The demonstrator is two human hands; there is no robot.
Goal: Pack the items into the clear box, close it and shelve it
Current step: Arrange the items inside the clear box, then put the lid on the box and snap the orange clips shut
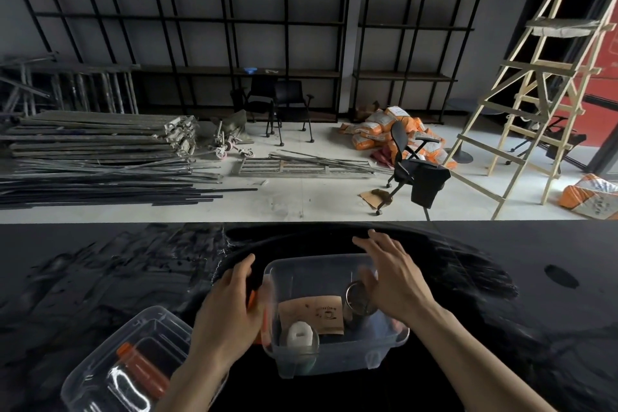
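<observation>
Your left hand grips clear box wall, orange item pinned under palm; right hand spread open over far rim. Between hands: card, white piece, metal ring packed. Lid off, beside left wrist. Closing, shelving remain.

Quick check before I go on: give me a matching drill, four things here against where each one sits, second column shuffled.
Things:
1. lid
2. brown card
3. left hand
4. ladder

Places:
A. on the floor, far right
B. inside the clear box
C. on the black table, near left
D. at the box's left wall

Pairs: 1-C, 2-B, 3-D, 4-A
</observation>
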